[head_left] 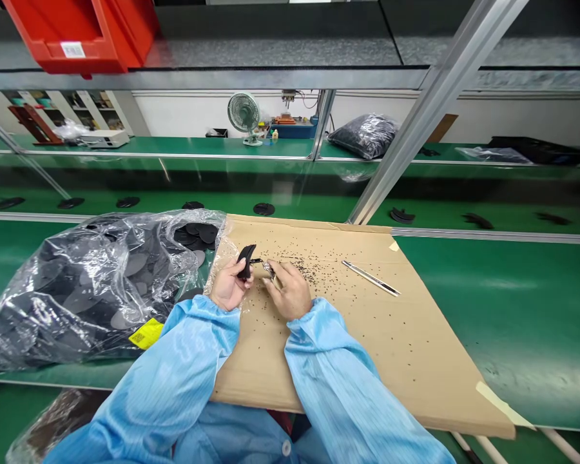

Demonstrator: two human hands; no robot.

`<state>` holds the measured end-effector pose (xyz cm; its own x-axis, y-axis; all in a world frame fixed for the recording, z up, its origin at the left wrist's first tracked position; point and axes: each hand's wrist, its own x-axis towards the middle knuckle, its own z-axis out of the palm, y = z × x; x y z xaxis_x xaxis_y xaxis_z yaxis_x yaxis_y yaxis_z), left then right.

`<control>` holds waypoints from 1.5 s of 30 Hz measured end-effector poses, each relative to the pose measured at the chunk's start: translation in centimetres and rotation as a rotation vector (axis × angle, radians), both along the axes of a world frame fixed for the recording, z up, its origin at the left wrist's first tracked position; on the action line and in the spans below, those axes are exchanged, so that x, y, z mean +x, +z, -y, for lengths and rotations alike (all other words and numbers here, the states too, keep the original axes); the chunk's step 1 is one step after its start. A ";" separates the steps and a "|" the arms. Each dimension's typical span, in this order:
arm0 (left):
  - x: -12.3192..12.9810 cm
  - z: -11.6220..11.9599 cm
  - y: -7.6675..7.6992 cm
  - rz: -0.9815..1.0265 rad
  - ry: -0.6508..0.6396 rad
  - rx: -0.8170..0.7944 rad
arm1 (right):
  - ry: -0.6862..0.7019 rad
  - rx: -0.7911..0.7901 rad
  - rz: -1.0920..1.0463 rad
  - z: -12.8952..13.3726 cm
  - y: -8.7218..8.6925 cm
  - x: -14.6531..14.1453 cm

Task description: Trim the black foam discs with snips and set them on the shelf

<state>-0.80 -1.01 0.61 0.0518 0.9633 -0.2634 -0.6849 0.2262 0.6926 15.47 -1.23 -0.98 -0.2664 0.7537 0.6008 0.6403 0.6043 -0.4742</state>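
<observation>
My left hand (229,286) grips a black curved plastic part (245,260), tilted up above the left side of a brown cardboard sheet (367,335). Closed around a small metal hand tool (269,269), my right hand (290,291) is just to the right of it. The tool's dark tip reaches to the part; its exact kind is mostly hidden by my fingers. Many tiny black bits (314,261) are scattered over the cardboard beyond and beside my hands. A slim pen-like tool (371,278) lies on the sheet to the right.
A clear plastic bag (101,283) full of black discs lies at left, against the cardboard. Discs (263,209) and curved parts (402,215) sit spaced along the green belt ahead. A slanted metal post (396,161) rises beyond the cardboard. A red bin (91,58) stands on the overhead shelf.
</observation>
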 end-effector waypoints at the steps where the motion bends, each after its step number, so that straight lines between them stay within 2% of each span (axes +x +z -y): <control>1: 0.0 0.0 0.0 0.002 0.005 -0.004 | -0.002 0.003 -0.001 0.0 0.0 0.0; 13: 0.0 0.1 -0.1 -0.025 -0.007 0.023 | -0.007 0.027 0.108 -0.2 0.1 0.3; 19: 0.0 0.0 -0.5 -0.044 0.012 0.039 | -0.021 -0.057 0.179 -0.1 0.5 0.3; 24: 0.2 -0.1 -0.6 -0.083 0.079 0.059 | 0.003 -0.150 0.003 0.0 0.2 0.0; 28: 0.0 -0.4 -0.8 -0.087 0.128 0.076 | -0.051 -0.228 -0.152 -0.1 0.2 -0.1; 34: -0.1 -0.7 -0.7 0.011 0.197 0.044 | 0.017 -0.250 -0.132 0.1 0.4 -0.1; 40: -0.2 -0.4 -0.2 0.098 0.024 -0.028 | 0.166 -0.256 0.035 0.5 0.5 -0.5; 45: -0.1 -0.3 -0.2 0.057 -0.006 -0.051 | 0.200 -0.239 0.113 0.7 0.6 -0.6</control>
